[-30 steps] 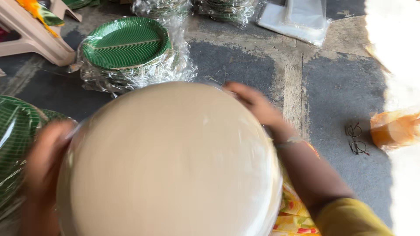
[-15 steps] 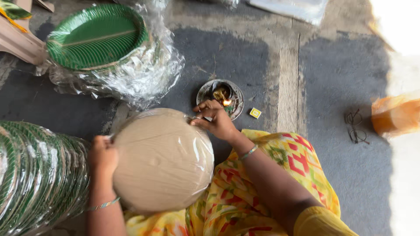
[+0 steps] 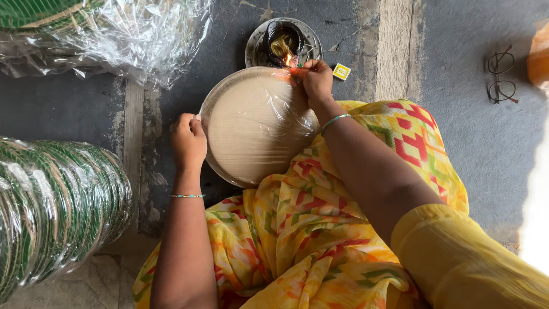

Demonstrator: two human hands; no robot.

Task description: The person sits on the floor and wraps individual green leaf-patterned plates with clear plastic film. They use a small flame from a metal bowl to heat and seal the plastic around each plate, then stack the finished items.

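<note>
The left hand [image 3: 189,140] holds the left edge of a round stack of plates [image 3: 254,126], with its fingers curled tight on the rim. The right hand [image 3: 313,80] pinches the clear plastic wrap [image 3: 274,109] at the top edge of the stack, right by a small flame [image 3: 290,60]. The stack sits between the two hands, pale bottom side up, and rests on the lap over a yellow cloth [image 3: 303,229] with red and green shapes.

The flame burns in a little lamp on a round metal dish [image 3: 254,48] on the floor, just past the stack. A small yellow box [image 3: 341,71] lies beside the dish.

At the far left a big roll of green plates in plastic [image 3: 51,206] lies on its side. More wrapped green plates [image 3: 86,28] sit at the top left. A pair of glasses [image 3: 500,74] lies well apart on the right.
</note>
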